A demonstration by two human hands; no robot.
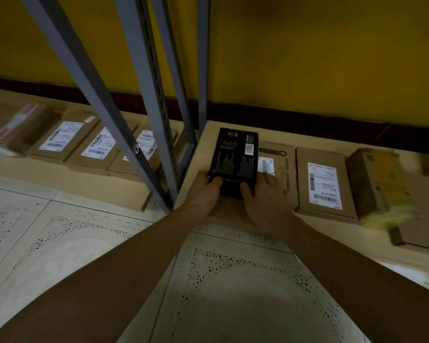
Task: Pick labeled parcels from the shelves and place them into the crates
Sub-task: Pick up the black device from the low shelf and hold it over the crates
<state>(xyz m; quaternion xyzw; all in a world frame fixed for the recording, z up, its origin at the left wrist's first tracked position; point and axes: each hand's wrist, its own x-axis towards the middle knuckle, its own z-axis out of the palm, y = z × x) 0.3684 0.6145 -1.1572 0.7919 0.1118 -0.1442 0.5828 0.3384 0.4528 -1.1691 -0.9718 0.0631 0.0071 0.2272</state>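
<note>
A black labeled box (235, 157) lies on the low beige shelf (233, 211) at its left end, near the grey uprights. My left hand (206, 191) grips the box's near left corner, thumb on top. My right hand (263, 196) holds its near right corner, thumb on the top face and fingers spread toward the neighbouring brown parcel (280, 159). To the right lies a flat brown parcel (320, 181) with a white shipping label. No crate is in view.
Grey slotted shelf uprights (156, 134) rise just left of the box. Several labeled brown parcels (65, 139) line the left shelf. Blurred brown and yellow packages (382, 184) sit at the right. Patterned tile floor (84, 243) lies below; a yellow wall (307, 58) behind.
</note>
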